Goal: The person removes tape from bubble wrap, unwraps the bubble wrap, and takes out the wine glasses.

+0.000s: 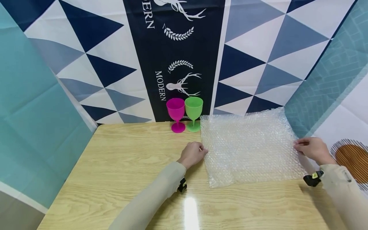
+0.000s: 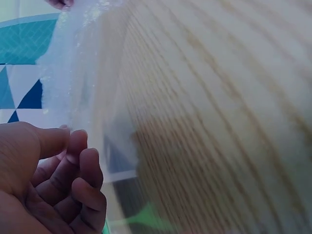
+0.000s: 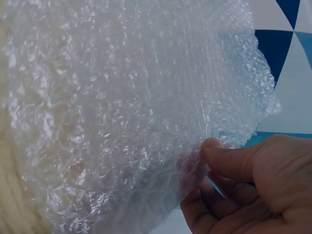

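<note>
A clear sheet of bubble wrap (image 1: 250, 148) stretches between my two hands over the right half of the wooden table. My left hand (image 1: 193, 155) pinches its left edge between thumb and index finger, the other fingers curled below, as the left wrist view shows. At the opposite edge, my right hand (image 1: 311, 149) pinches the sheet, thumb on top (image 3: 226, 158) and fingers behind the film. Two plastic goblets stand upright side by side beyond my left hand: a magenta goblet (image 1: 176, 110) and a green goblet (image 1: 194, 108), the green one close to the sheet's upper left corner.
The wooden table (image 1: 115, 166) runs up to a patterned cloth backdrop (image 1: 184, 48) behind the goblets. Teal cloth (image 1: 37, 111) hangs along the left side. On the right, a white cloth with a brown round print (image 1: 352, 159) borders the table.
</note>
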`<move>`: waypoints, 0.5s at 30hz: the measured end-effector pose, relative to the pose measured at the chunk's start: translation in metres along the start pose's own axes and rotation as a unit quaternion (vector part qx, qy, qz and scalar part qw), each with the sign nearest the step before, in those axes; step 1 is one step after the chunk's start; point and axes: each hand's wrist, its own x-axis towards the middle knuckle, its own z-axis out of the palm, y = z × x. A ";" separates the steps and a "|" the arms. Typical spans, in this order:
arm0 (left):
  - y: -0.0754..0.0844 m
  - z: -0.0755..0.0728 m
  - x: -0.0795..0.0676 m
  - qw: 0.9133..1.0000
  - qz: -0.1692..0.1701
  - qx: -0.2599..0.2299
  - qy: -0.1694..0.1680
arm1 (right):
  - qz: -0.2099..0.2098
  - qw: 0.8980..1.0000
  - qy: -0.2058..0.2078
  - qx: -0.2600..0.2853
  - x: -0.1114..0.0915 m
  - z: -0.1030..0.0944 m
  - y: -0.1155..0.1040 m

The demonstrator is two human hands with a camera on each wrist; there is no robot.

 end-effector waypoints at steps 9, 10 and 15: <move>0.011 0.008 0.015 1.000 -0.012 0.022 -0.008 | 0.010 1.000 0.000 0.011 0.009 -0.011 0.006; 0.013 0.009 0.017 1.000 -0.012 0.024 -0.007 | 0.011 1.000 0.002 0.010 0.010 -0.012 0.007; 0.018 0.013 0.027 1.000 -0.009 0.027 0.004 | 0.025 0.999 0.009 0.018 0.013 -0.013 0.012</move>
